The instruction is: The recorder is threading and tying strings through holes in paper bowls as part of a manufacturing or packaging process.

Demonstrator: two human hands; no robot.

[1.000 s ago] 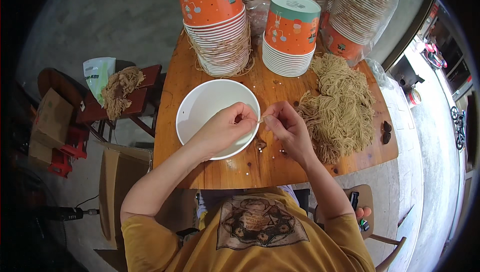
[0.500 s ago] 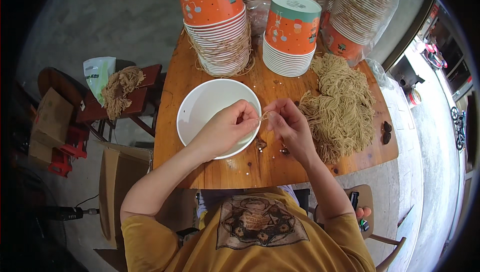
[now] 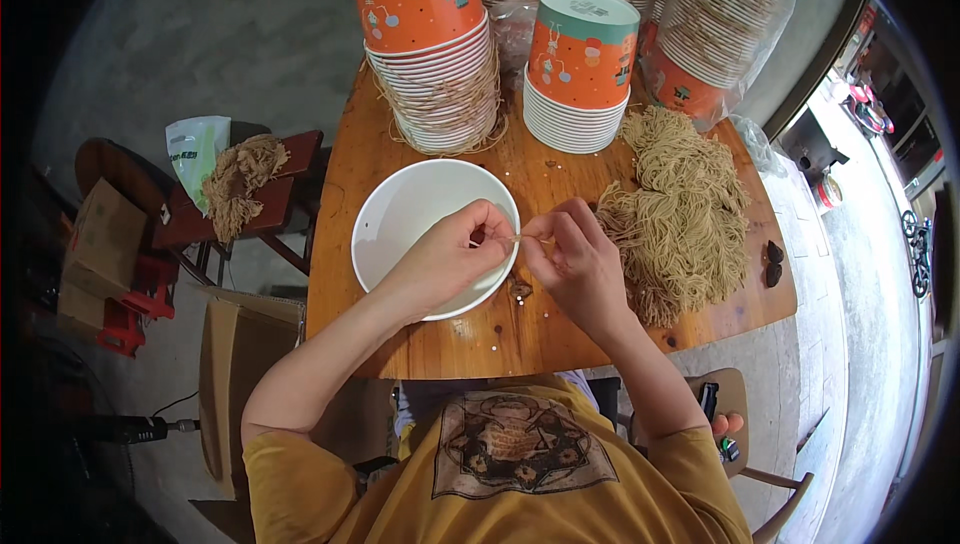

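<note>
Over the right rim of a white paper bucket [image 3: 390,214], my two hands meet at a short piece of thin tan string [image 3: 519,237]. My left hand [image 3: 462,249] pinches one end between thumb and fingertips, its wrist crossing the bucket's near rim. Just to the right, my right hand [image 3: 578,269] is closed in a pinch on the other side of the same string. The string is so thin that any knot in it cannot be made out. A large heap of tan string [image 3: 685,224] lies beside my right hand.
Behind the bucket stand a tall stack of orange-and-green buckets [image 3: 425,44] wound with string and a shorter stack [image 3: 582,69]. Bagged stacks [image 3: 725,24] fill the back right. Small dark objects [image 3: 774,264] lie near the table's [image 3: 450,354] right edge. A red stool [image 3: 270,184] holds more string.
My right hand has turned and its fingers have curled in more tightly around the string. The left hand stays nearly in place, still pinching.
</note>
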